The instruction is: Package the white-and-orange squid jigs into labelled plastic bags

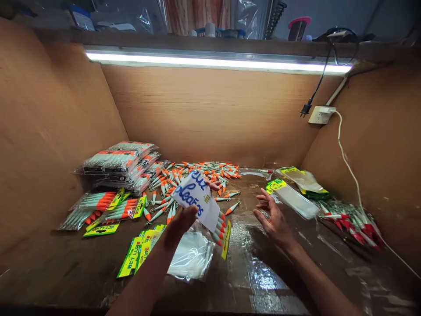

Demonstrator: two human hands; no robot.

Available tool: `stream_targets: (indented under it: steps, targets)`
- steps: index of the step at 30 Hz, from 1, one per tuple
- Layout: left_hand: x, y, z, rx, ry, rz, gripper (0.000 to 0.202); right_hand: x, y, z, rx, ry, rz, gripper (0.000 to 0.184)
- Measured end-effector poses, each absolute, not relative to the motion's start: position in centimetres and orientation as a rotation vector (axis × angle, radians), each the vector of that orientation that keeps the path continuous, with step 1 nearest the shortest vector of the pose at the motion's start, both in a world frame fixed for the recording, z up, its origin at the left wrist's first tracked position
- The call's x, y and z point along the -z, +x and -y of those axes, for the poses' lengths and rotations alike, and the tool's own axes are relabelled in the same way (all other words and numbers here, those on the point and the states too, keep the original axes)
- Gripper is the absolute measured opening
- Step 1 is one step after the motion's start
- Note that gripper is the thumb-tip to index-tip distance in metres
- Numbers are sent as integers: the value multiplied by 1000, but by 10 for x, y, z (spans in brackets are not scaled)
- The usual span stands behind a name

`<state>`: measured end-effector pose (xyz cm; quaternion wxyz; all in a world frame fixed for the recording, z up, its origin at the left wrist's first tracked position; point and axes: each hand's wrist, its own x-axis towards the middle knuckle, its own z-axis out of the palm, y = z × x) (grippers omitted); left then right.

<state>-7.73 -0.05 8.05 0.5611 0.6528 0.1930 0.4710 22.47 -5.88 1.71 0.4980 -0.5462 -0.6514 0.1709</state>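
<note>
My left hand (184,220) grips a packet of fishing lures (219,231), white with orange tips, with a yellow-green header card. A white paper (198,199) with blue handwriting covers much of the packet; I cannot tell whether it is inside or on top. My right hand (272,219) is off to the right above the table, fingers apart, holding nothing. Below the held packet lie clear plastic bags (190,256) and yellow BCT LURE header cards (133,256). Loose orange-and-white lures (210,169) are heaped behind my left hand.
Stacked lure packs (115,162) stand at the left, with carded packets (98,202) before them. On the right are empty carded bags (294,199) and red-and-white lures (351,224). A white cable (345,153) hangs from the wall socket (320,115); a black plug (306,107) dangles beside it.
</note>
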Motion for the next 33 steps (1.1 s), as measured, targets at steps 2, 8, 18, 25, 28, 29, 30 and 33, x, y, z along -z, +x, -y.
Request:
stream_targets:
  steps: [2,8,18,25,28,29,30,33]
  targets:
    - [-76,-69,-7,-1103,1343,-318,85,-23,219,59,-456,-1289,1580,67]
    - [-23,-37,-19,-742,1103,-159,82,-72,189,45,-482,-1117,1775,53]
    - [-11,-27,-16,-648,935,-76,108,-86,162,-14,-1115,-801,1320,38]
    - [-22,-22,-16,-692,765,-91,92,-61,251,-1,-552,-1207,1079,57]
    - [-24,-22,-17,-701,753,-69,93,-46,271,18,-91,-1562,1252,64]
    - [-24,-21,-18,-704,747,-62,93,-41,268,25,-108,-1607,1357,58]
    - [-25,-21,-18,-706,741,-57,92,-36,259,32,-253,-1615,1493,50]
    - [-27,-20,-17,-725,727,-49,92,-21,217,49,-1079,-1398,1851,33]
